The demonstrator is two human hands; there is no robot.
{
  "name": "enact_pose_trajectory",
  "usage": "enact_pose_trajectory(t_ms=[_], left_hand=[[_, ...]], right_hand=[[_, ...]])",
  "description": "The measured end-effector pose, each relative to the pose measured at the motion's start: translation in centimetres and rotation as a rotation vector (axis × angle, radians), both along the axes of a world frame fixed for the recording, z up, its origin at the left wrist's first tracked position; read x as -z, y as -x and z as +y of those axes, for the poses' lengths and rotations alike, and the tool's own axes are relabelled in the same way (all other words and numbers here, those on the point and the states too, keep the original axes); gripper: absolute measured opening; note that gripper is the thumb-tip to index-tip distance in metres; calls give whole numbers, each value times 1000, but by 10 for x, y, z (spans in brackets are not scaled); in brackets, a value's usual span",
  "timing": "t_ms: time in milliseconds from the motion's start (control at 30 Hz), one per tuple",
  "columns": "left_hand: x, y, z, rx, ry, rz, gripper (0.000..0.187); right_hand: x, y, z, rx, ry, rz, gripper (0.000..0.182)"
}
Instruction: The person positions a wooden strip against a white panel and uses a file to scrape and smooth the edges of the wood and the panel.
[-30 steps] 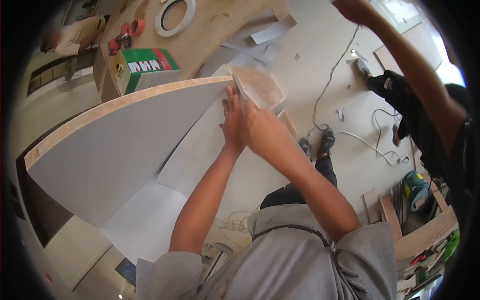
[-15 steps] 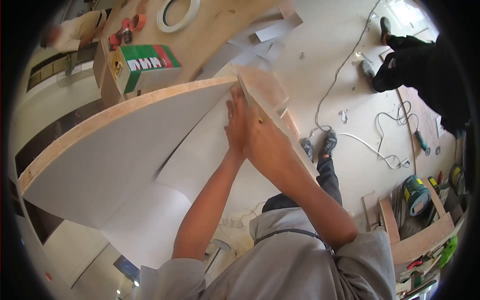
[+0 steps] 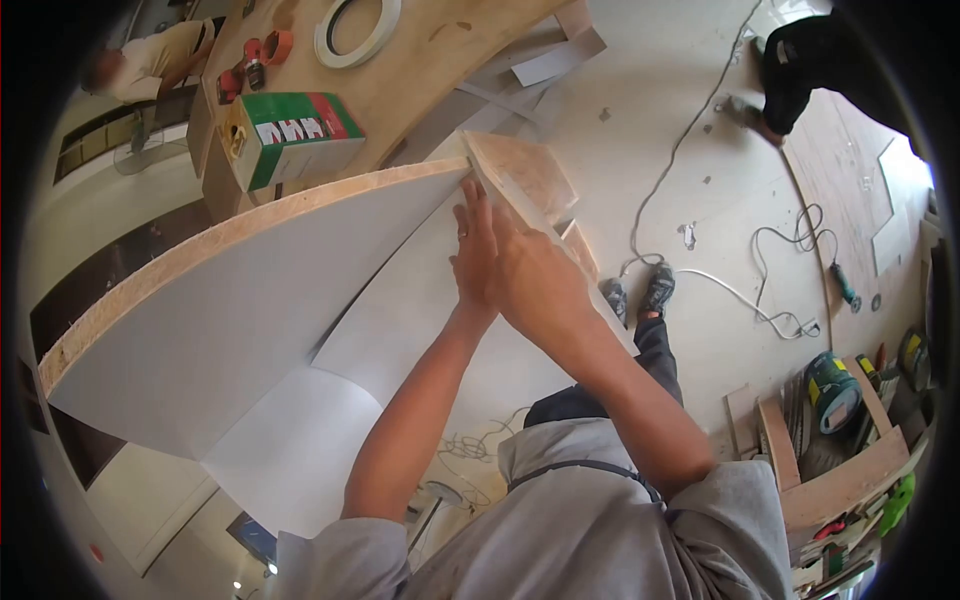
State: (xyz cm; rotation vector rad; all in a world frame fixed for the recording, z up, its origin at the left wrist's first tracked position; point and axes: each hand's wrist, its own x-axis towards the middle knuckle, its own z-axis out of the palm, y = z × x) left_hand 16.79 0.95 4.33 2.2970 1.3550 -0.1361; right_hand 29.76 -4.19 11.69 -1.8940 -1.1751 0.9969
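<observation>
Grey panel: standing left of the 2 hands, showing a raw wood edge along the top, running up to a corner just beyond the left fingertips.
Narrow board: meeting the panel at that corner, slanting down toward the right forearm, sitting just right of the 2 hands.
Left hand: lying nearly flat inside the corner, pointing straight fingers up at the joint.
Right hand: bending at the knuckles, lying along the narrow board, just beside the left palm.
2 hands: staying together at the inner sides, forming a V with the forearms.
Right grip: hiding behind the knuckles; cannot tell whether holding anything.
Pale sheet: lying left of the left forearm, below the grey panel.
Brown wood piece: sitting just beyond the narrow board.
Workbench: bearing 1 white ring and 1 red drill.
Green box: showing beyond the panel's wood edge.
Person in black: standing well apart, upper right.
</observation>
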Motion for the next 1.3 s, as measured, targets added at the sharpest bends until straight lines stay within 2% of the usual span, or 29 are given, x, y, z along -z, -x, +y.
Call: enact_pose_trajectory(t_ms=[67, 167, 200, 233, 300, 400, 467, 600, 700, 733, 833, 900, 1033, 1200, 1300], left_hand=[[6, 9, 3, 94, -75, -25, 87], [17, 15, 9, 274, -238, -106, 85], [18, 16, 8, 322, -288, -131, 84], [12, 12, 6, 281, -255, -165, 80], [6, 5, 4, 127, -102, -102, 80], [13, 12, 4, 143, -107, -21, 81], [22, 15, 14, 197, -165, -31, 82], [19, 13, 11, 116, -91, -117, 79], [-4, -5, 5, -72, 94, -57, 87], [-8, -7, 4, -152, 172, -17, 92], [-2, -4, 3, -113, 78, -35, 74], [2, 5, 0, 10, 34, -40, 75], [18, 16, 12, 313, -211, -100, 77], [13, 10, -5, -20, 33, -111, 80], [22, 8, 15, 63, 8, -21, 91]], right_hand=[[5, 0, 8, -23, 93, 84, 48], [34, 1, 13, -103, 68, 91, 46], [28, 3, 8, -45, 12, 49, 46], [19, 6, 4, 13, -51, 4, 45], [-1, 0, 1, -63, 120, 0, 37], [26, 2, 9, -14, 167, 147, 39], [26, -4, 11, -50, 170, 130, 45], [-9, 1, -7, -10, 29, 9, 59], [-6, 6, -20, 91, -254, -139, 66], [-1, 8, -22, 79, -197, -165, 65], [12, 15, -28, 15, 17, -117, 61], [20, 2, -7, -44, 151, 47, 56], [4, -4, -5, -7, -11, -46, 50], [-26, 7, -28, 15, -36, -173, 50], [9, 21, -25, 52, -90, -317, 50]])
